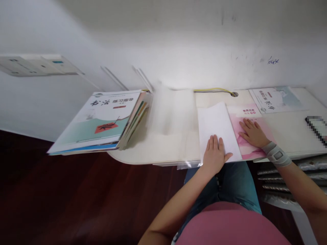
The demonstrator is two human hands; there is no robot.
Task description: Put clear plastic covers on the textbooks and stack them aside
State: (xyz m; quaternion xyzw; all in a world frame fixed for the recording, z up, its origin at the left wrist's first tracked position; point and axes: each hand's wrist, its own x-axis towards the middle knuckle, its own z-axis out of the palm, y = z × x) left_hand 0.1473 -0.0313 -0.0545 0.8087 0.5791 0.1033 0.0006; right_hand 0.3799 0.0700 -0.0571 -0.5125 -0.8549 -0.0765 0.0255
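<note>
My left hand (214,153) lies flat on a white sheet (217,124), its fingers stretched out and the thumb apart. The sheet lies beside or over the left part of a pink book (247,149) with printed characters on its cover. Whether it is joined to the book I cannot tell. On the pink cover rests my right hand (254,133), fingers spread, with a grey band on the wrist. A clear plastic sheet (189,165) shows at the table's front edge left of the white sheet. Neither hand grips anything.
A stack of books (112,117) juts past the left end of the white table (127,158). Another booklet (279,98) lies at the back right, near a pixelated dark-edged object (316,127). A yellow cable (212,90) runs along the wall to a hole. Plastic-wrapped items (281,180) sit below right.
</note>
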